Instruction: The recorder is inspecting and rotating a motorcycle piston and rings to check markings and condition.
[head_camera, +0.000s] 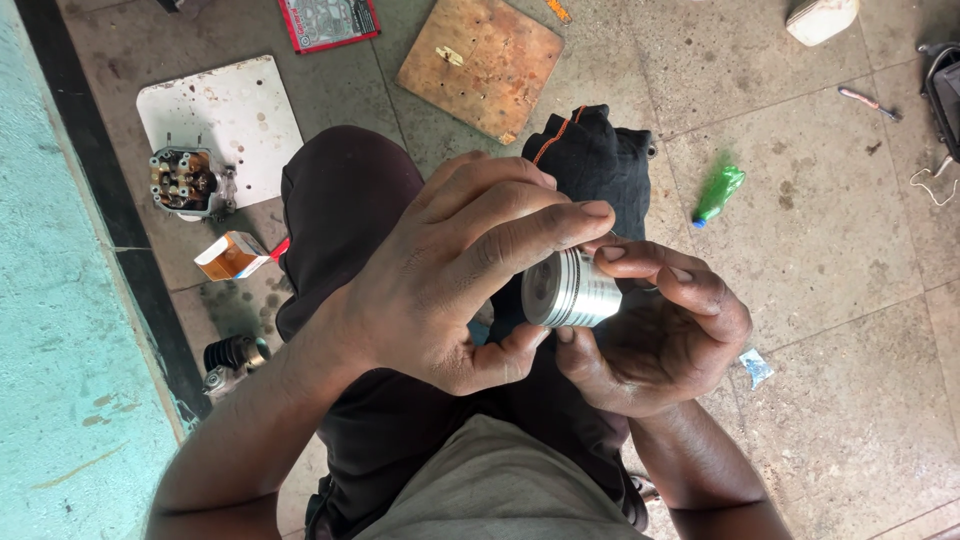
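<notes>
Gripping a short silver metal cylinder with ring grooves around its side (570, 288), the person's two bare hands meet above their lap. The left hand (450, 280) curls over the top of the cylinder, its index finger laid across the upper edge and its thumb pressed against the flat end face from below, so this hand is clamped on the part. The right hand (655, 335) cups the cylinder from the other side, fingers wrapped around the far end and thumb along the top, also closed on it. The cylinder lies on its side between both hands, over the dark trousers (345, 200) of the seated person.

On the stained concrete floor (830, 300) to the left sits a grey metal engine part with round openings (186, 182), resting on the edge of a white flat board (225, 110). Just below it lies a small orange and white carton (232, 256), and further down a black finned metal part (232, 355). A square brown wooden board (480, 62) lies ahead, and a crumpled green plastic wrapper (718, 190) lies off to the right, well apart from the hands.
</notes>
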